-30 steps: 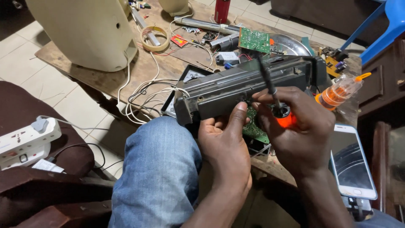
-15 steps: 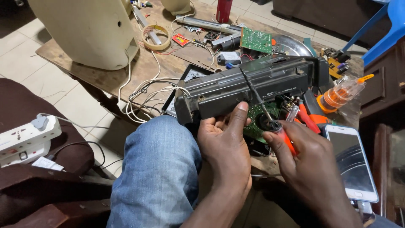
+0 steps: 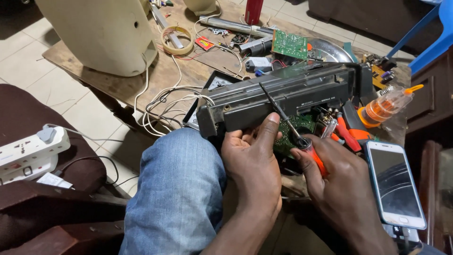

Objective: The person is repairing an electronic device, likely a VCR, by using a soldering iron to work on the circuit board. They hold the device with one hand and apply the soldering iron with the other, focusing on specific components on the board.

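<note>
Mid-job on the black plastic casing (image 3: 283, 97), propped across the knee in jeans (image 3: 181, 189) at the edge of the wooden table (image 3: 155, 78). Gripping its lower edge with the left hand (image 3: 252, 160), thumb pressed up against the front face. Pinching the orange-handled screwdriver (image 3: 302, 139) in the right hand (image 3: 339, 184), fingers closed round the handle, shaft angled up across the casing with the tip on its upper part. Can't tell whether that tip sits in a screw or just rests on the plastic.

Progress-wise, looks partly opened up at best: already showing a green circuit board (image 3: 295, 130) under the casing's bottom edge, plus another loose green board (image 3: 290, 45) lying further back on the table. No separated shell halves anywhere in view, so probably plenty of unscrewing left. Hard to count screws from here.

As for containers:
- metal bowl (image 3: 330, 49) behind the casing, mostly hidden, contents impossible to make out
- clear squeeze bottle (image 3: 387, 106) with an orange nozzle, lying tilted to the right, holding some orange liquid
- red can (image 3: 253, 9) at the far end, upright, top cut off by the frame

Also lying about: red-handled pliers (image 3: 347, 134) just beside the right hand, a white phone (image 3: 394, 184) near the wrist, a tangle of white cables (image 3: 165, 106)
</note>
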